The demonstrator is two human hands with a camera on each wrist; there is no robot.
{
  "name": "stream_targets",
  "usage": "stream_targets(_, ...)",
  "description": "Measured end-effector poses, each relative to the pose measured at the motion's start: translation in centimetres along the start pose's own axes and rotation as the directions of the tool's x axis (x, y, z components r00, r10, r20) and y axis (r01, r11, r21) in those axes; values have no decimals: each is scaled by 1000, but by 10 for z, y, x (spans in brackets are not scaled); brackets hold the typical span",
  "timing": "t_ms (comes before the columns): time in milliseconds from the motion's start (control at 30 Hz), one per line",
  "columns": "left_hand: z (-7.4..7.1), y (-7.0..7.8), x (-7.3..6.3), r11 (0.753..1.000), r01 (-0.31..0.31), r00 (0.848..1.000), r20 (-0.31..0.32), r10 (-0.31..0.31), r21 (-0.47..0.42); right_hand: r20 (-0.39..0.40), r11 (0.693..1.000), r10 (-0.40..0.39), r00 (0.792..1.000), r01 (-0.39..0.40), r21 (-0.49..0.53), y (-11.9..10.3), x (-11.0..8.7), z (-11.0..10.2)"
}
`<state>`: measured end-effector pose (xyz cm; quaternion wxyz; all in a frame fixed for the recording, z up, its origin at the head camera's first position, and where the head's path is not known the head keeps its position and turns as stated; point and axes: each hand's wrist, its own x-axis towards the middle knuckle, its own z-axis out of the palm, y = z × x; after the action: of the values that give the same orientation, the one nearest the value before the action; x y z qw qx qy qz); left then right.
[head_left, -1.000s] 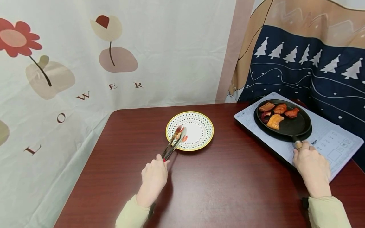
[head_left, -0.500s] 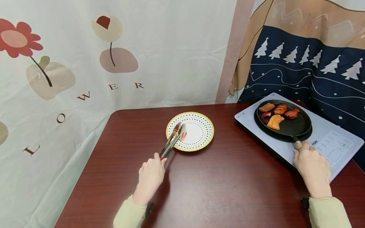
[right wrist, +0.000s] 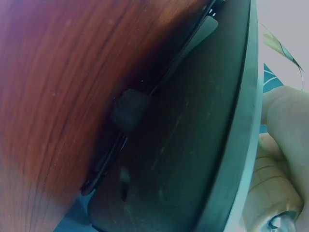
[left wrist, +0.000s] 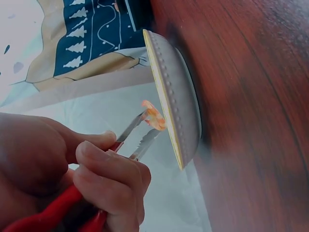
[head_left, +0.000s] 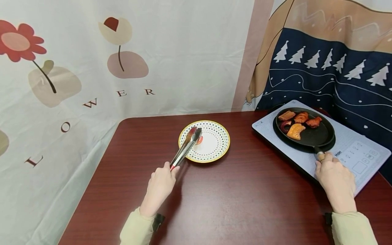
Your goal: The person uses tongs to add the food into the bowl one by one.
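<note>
My left hand (head_left: 160, 183) grips a pair of metal tongs (head_left: 185, 149) with red handles, seen close up in the left wrist view. Their tips hang over the left half of a round plate (head_left: 217, 154) with black dots and a yellow rim. A small orange-and-white piece that looks like a shrimp (left wrist: 154, 117) shows at the tong tips, partly hidden by them in the head view. On the right, my right hand (head_left: 335, 177) holds the wooden handle (right wrist: 270, 193) of a black frying pan (head_left: 315, 136).
The pan stands on a white induction cooktop (head_left: 364, 149) at the table's right side. Several food pieces lie in it, among them a yellowish piece (head_left: 295, 131), a reddish wing-like piece (head_left: 313, 121) and a dark curled tentacle (head_left: 284, 126). Printed curtains (head_left: 190, 61) hang behind the table (head_left: 220, 204).
My left hand has shifted slightly left and away from me, and the tong tips have moved farther over the plate. The right hand and the pan have stayed still.
</note>
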<state>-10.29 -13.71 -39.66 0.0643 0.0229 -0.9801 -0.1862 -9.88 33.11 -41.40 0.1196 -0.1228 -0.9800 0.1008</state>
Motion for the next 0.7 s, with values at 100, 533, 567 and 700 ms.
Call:
stream_targets(100,0,2,1,1000,-6,1000,6,6,-9,-2,1000,-3,1000,3,2,1,0,0)
stream_targets(533,0,25,11,997,-64,998,17,65,-38,14,1000,8,1000,-8,1,1,1,0)
stream_targets(567,1,28,13,997,-68,997,15,69,-43,11,1000,6,1000,-6,2,1,1,0)
stream_targets(700,1,40,19,995,-89,996,24,91,-50,-10,1000,-4,1000,5,7,1,1,0)
